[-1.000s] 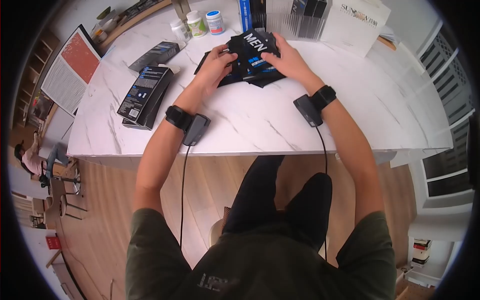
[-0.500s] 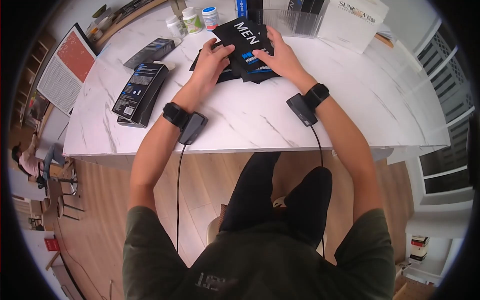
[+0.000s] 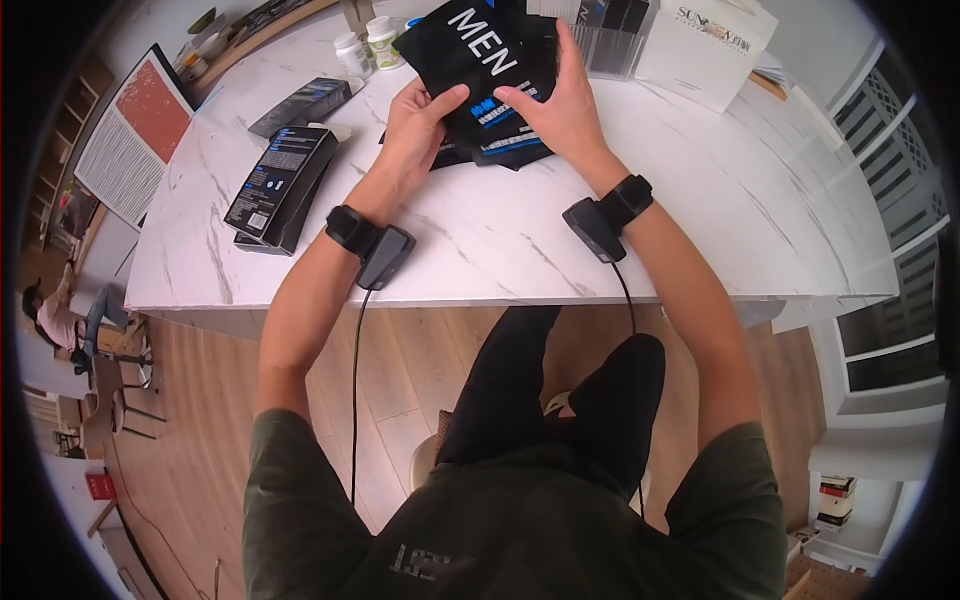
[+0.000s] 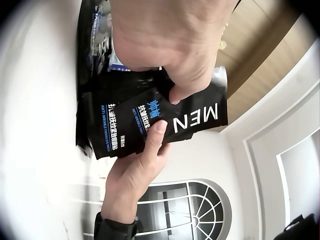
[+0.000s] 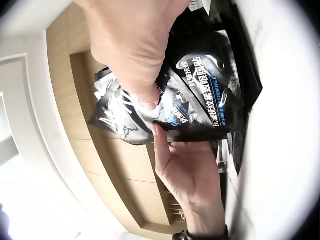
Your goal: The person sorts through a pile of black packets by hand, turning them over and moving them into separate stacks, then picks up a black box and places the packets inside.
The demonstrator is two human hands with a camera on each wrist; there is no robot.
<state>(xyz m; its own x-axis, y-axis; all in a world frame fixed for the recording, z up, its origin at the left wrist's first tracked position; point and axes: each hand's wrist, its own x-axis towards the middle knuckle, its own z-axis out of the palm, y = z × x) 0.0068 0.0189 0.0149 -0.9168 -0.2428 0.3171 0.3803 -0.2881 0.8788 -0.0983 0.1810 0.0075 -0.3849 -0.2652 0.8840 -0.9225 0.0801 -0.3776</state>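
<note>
Both hands hold a fanned stack of black eye-patch sachets [image 3: 476, 62], the front one printed "MEN" in white with blue lettering below. My left hand [image 3: 410, 128] grips the stack's left side, thumb across the front. At the right side, my right hand [image 3: 570, 118] has its thumb on the front face and its fingers round the edge. The left wrist view shows the right thumb pressing the printed face of the sachets [image 4: 131, 120]. Glossy sachets [image 5: 207, 90] overlap in the right wrist view. More dark sachets [image 3: 456, 158] lie underneath, by the left hand.
Two black printed boxes [image 3: 283, 185] are stacked on the marble-patterned table [image 3: 480, 250], with another dark box [image 3: 305, 106] behind. Several bottles [image 3: 384, 44] stand at the back. A clear organizer [image 3: 612, 55] and a white paper bag [image 3: 708, 50] are at the back right.
The stack has risen and tilted up from the table, its printed front now larger in the head view. Both hands have moved with it, the right shifting slightly left.
</note>
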